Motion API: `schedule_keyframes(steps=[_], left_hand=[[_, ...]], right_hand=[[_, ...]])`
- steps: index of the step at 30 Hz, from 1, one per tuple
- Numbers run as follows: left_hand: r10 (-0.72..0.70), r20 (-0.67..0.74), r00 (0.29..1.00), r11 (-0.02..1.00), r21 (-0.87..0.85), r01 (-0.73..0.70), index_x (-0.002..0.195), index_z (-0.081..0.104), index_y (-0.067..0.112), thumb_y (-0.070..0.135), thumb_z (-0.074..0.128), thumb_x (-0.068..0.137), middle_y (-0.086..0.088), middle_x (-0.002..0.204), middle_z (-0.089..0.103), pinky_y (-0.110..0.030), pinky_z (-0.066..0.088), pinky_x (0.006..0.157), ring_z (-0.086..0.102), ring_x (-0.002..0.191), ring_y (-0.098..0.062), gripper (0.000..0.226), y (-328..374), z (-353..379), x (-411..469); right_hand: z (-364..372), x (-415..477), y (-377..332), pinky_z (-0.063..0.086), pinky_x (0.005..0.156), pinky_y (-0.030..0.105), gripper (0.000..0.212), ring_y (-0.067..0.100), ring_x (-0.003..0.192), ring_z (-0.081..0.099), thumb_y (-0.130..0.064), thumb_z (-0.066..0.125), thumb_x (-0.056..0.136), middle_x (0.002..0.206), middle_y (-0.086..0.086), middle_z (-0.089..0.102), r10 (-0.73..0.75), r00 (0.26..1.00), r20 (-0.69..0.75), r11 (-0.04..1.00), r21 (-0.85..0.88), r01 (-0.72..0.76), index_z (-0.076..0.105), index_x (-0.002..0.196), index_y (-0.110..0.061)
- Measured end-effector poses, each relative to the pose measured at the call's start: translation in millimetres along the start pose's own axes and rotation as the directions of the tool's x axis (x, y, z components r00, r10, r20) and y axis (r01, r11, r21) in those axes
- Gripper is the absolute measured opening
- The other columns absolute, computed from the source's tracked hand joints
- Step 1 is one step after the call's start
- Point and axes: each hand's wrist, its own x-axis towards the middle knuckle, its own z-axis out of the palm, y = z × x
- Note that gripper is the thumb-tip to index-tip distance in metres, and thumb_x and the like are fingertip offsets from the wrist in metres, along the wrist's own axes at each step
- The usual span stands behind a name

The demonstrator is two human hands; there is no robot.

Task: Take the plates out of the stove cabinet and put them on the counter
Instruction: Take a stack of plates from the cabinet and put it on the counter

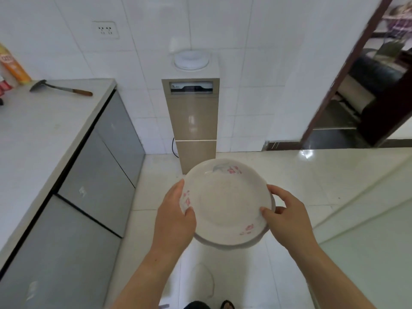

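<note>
My left fingers (188, 216) curl over the near-left rim of the plates (225, 197), thumb pressed on the top face and the left hand (176, 219) cupped beneath. My right fingers (268, 215) pinch the opposite rim the same way, the right hand (287, 217) wrapped round the edge. I make out two round, shallow, glossy white dishes stacked together. The upper one carries small pink flower prints and a grey-blue leaf near its far rim, and the lower one shows only as a greyish wavy edge below. The stack is held level in the air, just in front of the water dispenser (191, 121) and above the floor (301, 175), which is pale, polished square tile that throws back glare. The dispenser is a tall, narrow beige box with a dark recessed panel and a round white cap (191, 60), standing against a wall of white glazed tile. To the dispenser's left runs the worktop (40, 130), smooth pale stone over flat grey cabinet doors (98, 166). On it lies a metal-bladed spatula (60, 88) with a brown wooden handle, and farther left an orange bottle (15, 65). Above and left of the dispenser is a white wall socket (106, 30). To its right a dark-framed doorway (356, 85) opens on a dimmer room.
</note>
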Motion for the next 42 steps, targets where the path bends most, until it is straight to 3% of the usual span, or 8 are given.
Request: schedule_keyframes(steps=[4, 9, 17, 25, 30, 33, 38, 42], left_hand=[[-0.007, 0.002, 1.0, 1.0, -0.003, 0.007, 0.14, 0.037, 0.022, 0.003, 0.051, 0.086, 0.016, 0.132, 0.042, -0.028, 0.035, 0.105, 0.043, 0.125, -0.014, 0.06, 7, 3, 35], [-0.055, -0.022, 0.998, 0.999, -0.005, 0.054, 0.141, 0.035, 0.022, 0.003, 0.052, 0.085, 0.006, 0.142, 0.042, -0.037, 0.036, 0.108, 0.041, 0.128, -0.016, 0.062, 3, -3, 88], [-0.155, -0.147, 0.977, 0.987, -0.059, 0.148, 0.142, 0.031, 0.023, 0.003, 0.049, 0.087, 0.008, 0.144, 0.038, -0.032, 0.03, 0.109, 0.035, 0.132, -0.014, 0.061, -18, -45, 221], [-0.208, -0.286, 0.935, 0.977, -0.097, 0.188, 0.138, 0.039, 0.024, 0.0, 0.049, 0.085, 0.014, 0.118, 0.047, -0.023, 0.036, 0.087, 0.044, 0.106, -0.006, 0.059, -32, -106, 342], [-0.315, -0.312, 0.896, 0.949, -0.103, 0.298, 0.141, 0.036, 0.026, 0.002, 0.052, 0.083, 0.005, 0.135, 0.051, -0.037, 0.043, 0.101, 0.048, 0.121, -0.017, 0.064, -54, -130, 396], [-0.352, -0.352, 0.867, 0.936, -0.106, 0.337, 0.141, 0.035, 0.025, 0.002, 0.052, 0.083, 0.007, 0.135, 0.048, -0.026, 0.039, 0.097, 0.047, 0.122, -0.016, 0.065, -66, -144, 432], [-0.404, -0.45, 0.796, 0.914, -0.175, 0.365, 0.135, 0.04, 0.03, 0.0, 0.051, 0.082, 0.023, 0.108, 0.05, -0.023, 0.04, 0.08, 0.051, 0.102, -0.009, 0.062, -77, -168, 499], [-0.449, -0.525, 0.723, 0.89, -0.194, 0.412, 0.137, 0.04, 0.024, 0.001, 0.053, 0.082, 0.024, 0.116, 0.05, -0.023, 0.038, 0.088, 0.049, 0.107, -0.009, 0.061, -82, -189, 553]], right_hand=[[6, 34, -13, 0.051, 0.059, 0.024, 0.049, 0.012, 0.077, 0.065, -0.002, 0.06, 0.08, 0.116, -0.005, 0.059, -0.01, 1.0, 0.009, 1.0, 0.029, 0.01, 0.055, 0.122, -0.028], [33, 87, -40, 0.054, 0.065, 0.028, 0.049, 0.01, 0.077, 0.064, -0.004, 0.061, 0.08, 0.118, -0.007, 0.058, -0.049, 0.997, 0.059, 0.999, -0.013, 0.05, 0.054, 0.122, -0.027], [135, 210, -117, 0.055, 0.075, 0.037, 0.05, 0.016, 0.084, 0.064, -0.004, 0.063, 0.079, 0.121, -0.006, 0.057, -0.115, 0.974, 0.197, 0.989, -0.075, 0.131, 0.054, 0.123, -0.027], [240, 309, -198, 0.056, 0.078, 0.043, 0.051, 0.017, 0.093, 0.062, -0.005, 0.065, 0.079, 0.117, -0.005, 0.059, -0.198, 0.923, 0.331, 0.972, -0.054, 0.228, 0.053, 0.123, -0.029], [294, 359, -228, 0.054, 0.078, 0.034, 0.05, 0.015, 0.093, 0.061, -0.007, 0.064, 0.08, 0.117, -0.006, 0.059, -0.184, 0.882, 0.433, 0.967, -0.082, 0.242, 0.052, 0.121, -0.033], [332, 392, -247, 0.052, 0.088, 0.042, 0.051, 0.016, 0.101, 0.059, -0.008, 0.065, 0.079, 0.12, -0.007, 0.058, -0.198, 0.847, 0.494, 0.959, -0.079, 0.271, 0.053, 0.12, -0.033], [398, 454, -291, 0.045, 0.058, 0.016, 0.049, 0.003, 0.075, 0.058, -0.005, 0.063, 0.082, 0.117, -0.004, 0.057, -0.211, 0.779, 0.59, 0.952, -0.056, 0.3, 0.053, 0.123, -0.028], [450, 495, -328, 0.049, 0.065, 0.021, 0.048, 0.003, 0.081, 0.057, -0.008, 0.063, 0.083, 0.127, -0.008, 0.052, -0.245, 0.717, 0.653, 0.931, -0.049, 0.363, 0.051, 0.123, -0.031]])
